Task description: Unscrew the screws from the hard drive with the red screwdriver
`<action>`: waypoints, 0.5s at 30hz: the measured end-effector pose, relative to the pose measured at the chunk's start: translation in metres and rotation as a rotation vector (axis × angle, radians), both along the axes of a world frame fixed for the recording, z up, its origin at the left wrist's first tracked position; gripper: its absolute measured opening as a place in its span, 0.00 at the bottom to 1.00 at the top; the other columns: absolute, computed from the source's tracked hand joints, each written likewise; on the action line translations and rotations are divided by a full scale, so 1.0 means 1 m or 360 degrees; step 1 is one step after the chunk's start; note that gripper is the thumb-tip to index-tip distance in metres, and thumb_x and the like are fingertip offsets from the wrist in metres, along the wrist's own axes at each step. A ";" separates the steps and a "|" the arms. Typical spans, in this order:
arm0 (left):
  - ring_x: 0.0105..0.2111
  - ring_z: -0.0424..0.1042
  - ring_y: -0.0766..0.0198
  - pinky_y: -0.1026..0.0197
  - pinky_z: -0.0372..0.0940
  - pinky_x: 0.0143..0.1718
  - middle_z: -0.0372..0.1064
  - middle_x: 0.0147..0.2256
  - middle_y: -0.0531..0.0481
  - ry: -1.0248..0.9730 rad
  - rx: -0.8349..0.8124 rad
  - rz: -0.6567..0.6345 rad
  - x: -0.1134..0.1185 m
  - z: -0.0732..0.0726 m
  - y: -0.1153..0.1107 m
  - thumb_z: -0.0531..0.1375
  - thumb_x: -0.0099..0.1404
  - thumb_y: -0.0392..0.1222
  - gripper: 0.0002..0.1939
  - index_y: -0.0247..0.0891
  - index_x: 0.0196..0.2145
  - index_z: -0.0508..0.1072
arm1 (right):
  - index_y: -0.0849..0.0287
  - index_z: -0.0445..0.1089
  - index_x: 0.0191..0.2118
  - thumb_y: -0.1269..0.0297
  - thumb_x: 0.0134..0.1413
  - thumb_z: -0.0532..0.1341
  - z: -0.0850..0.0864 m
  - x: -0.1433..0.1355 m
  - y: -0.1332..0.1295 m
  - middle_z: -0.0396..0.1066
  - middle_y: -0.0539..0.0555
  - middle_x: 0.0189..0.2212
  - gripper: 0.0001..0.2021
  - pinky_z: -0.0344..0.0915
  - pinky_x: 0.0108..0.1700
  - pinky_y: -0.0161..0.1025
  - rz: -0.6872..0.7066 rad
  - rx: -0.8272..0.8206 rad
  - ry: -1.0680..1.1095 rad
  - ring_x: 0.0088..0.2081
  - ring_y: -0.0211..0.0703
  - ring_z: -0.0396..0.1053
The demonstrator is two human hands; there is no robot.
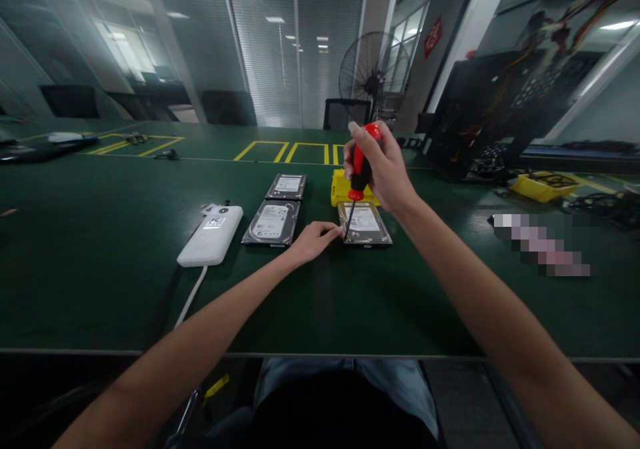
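My right hand [384,169] grips a red and black screwdriver [361,169] by its handle, the shaft pointing down. The tip meets the near left corner of a hard drive [367,221] with a white label. My left hand [316,239] is at that same corner, its thumb and forefinger pinched together beside the tip; whatever lies between them is too small to make out. Behind this drive stands a yellow box or holder [340,185], partly covered by my right hand. To the left lie a second hard drive [273,223] and a third hard drive [287,185] behind it.
A white power bank [213,235] with a cable [191,295] lies left on the green table [300,302]. At right are a blurred-out object [543,245], a yellow tray [543,187] of cables and an open computer case [480,115]. A fan [373,79] stands behind the table.
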State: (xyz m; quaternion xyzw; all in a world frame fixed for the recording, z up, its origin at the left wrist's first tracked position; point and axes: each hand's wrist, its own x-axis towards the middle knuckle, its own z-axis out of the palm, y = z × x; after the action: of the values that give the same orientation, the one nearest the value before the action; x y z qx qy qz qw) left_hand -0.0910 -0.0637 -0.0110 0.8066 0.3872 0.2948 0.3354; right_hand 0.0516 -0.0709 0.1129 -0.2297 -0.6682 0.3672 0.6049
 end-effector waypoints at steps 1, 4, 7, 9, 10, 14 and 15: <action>0.27 0.63 0.66 0.64 0.56 0.30 0.68 0.25 0.52 0.0001 -0.0006 0.0004 0.000 -0.001 0.000 0.49 0.65 0.52 0.21 0.36 0.32 0.75 | 0.51 0.58 0.37 0.46 0.52 0.57 0.000 0.000 0.000 0.63 0.45 0.25 0.15 0.60 0.23 0.33 -0.0008 0.0003 -0.0002 0.21 0.30 0.60; 0.24 0.62 0.66 0.64 0.55 0.27 0.66 0.23 0.52 -0.0011 -0.0051 0.0022 -0.001 -0.001 0.001 0.49 0.64 0.54 0.22 0.35 0.32 0.76 | 0.51 0.57 0.36 0.47 0.52 0.57 0.000 0.000 0.000 0.62 0.45 0.24 0.15 0.60 0.23 0.33 -0.0021 -0.0003 -0.0002 0.21 0.31 0.60; 0.23 0.61 0.67 0.64 0.54 0.26 0.68 0.23 0.52 -0.0067 -0.0102 0.0021 -0.001 -0.001 0.001 0.50 0.63 0.55 0.23 0.36 0.33 0.77 | 0.51 0.57 0.36 0.47 0.52 0.58 0.000 0.001 0.000 0.63 0.45 0.24 0.15 0.60 0.23 0.33 -0.0016 -0.0004 0.0012 0.21 0.30 0.60; 0.23 0.61 0.67 0.64 0.54 0.26 0.69 0.24 0.51 -0.0094 -0.0122 0.0021 -0.002 0.000 0.000 0.51 0.63 0.55 0.22 0.36 0.32 0.78 | 0.51 0.57 0.36 0.47 0.52 0.58 0.000 0.001 0.000 0.64 0.45 0.25 0.15 0.60 0.22 0.33 -0.0001 0.0015 0.0017 0.20 0.30 0.60; 0.23 0.61 0.68 0.64 0.54 0.25 0.70 0.24 0.51 -0.0100 -0.0127 0.0023 -0.002 0.001 0.000 0.51 0.63 0.54 0.22 0.36 0.32 0.78 | 0.51 0.57 0.36 0.48 0.52 0.58 0.000 0.000 0.000 0.64 0.45 0.25 0.15 0.60 0.22 0.33 0.0004 0.0022 0.0012 0.20 0.30 0.60; 0.23 0.61 0.67 0.64 0.54 0.25 0.70 0.24 0.51 -0.0079 -0.0123 0.0048 -0.001 0.002 -0.001 0.52 0.63 0.54 0.21 0.36 0.31 0.78 | 0.51 0.57 0.36 0.48 0.52 0.58 0.000 0.000 0.000 0.63 0.45 0.24 0.14 0.60 0.22 0.33 -0.0017 0.0021 -0.0008 0.21 0.31 0.59; 0.23 0.62 0.67 0.64 0.54 0.25 0.70 0.24 0.51 -0.0065 -0.0118 0.0054 0.000 0.002 -0.001 0.51 0.63 0.54 0.21 0.37 0.32 0.78 | 0.51 0.57 0.36 0.48 0.52 0.58 -0.001 -0.001 0.000 0.62 0.45 0.24 0.15 0.60 0.22 0.33 -0.0024 0.0018 -0.0010 0.21 0.31 0.59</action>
State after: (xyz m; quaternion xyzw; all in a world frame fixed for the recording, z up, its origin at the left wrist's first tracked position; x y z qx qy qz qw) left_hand -0.0914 -0.0652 -0.0092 0.7809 0.4044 0.3024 0.3677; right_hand 0.0511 -0.0705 0.1123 -0.2323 -0.6706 0.3581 0.6068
